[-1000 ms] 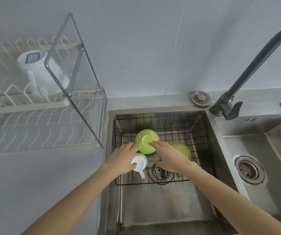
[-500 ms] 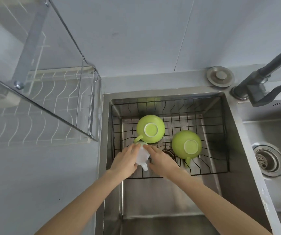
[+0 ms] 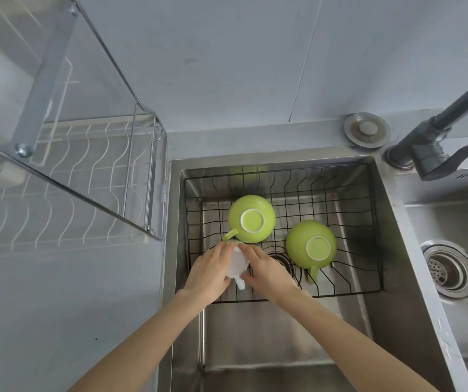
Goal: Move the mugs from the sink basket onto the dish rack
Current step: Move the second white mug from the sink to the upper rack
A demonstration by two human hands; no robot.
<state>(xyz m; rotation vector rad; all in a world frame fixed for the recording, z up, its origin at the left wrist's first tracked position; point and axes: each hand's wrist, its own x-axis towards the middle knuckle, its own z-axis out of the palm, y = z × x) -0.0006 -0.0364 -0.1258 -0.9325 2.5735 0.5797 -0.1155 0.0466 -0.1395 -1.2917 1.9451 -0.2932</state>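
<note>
A black wire sink basket (image 3: 368, 222) sits in the left basin. Two green mugs lie upside down in it: one (image 3: 251, 217) at the back left, the other (image 3: 310, 247) to its right. A white mug (image 3: 237, 263) is at the basket's front left, handle toward me. My left hand (image 3: 210, 271) grips its left side and my right hand (image 3: 266, 271) grips its right side; both hide most of it. The white wire dish rack (image 3: 65, 188) stands on the counter to the left, under a steel frame.
A dark faucet (image 3: 436, 137) rises at the right between the basins. A round metal cap (image 3: 367, 131) lies on the ledge behind the sink. The right basin has a drain strainer (image 3: 447, 268). The rack's steel frame (image 3: 46, 69) slants overhead on the left.
My right hand came off the back green mug and closed on the white mug together with my left. My head tilted down, so the white mug on the rack's upper tier left the view.
</note>
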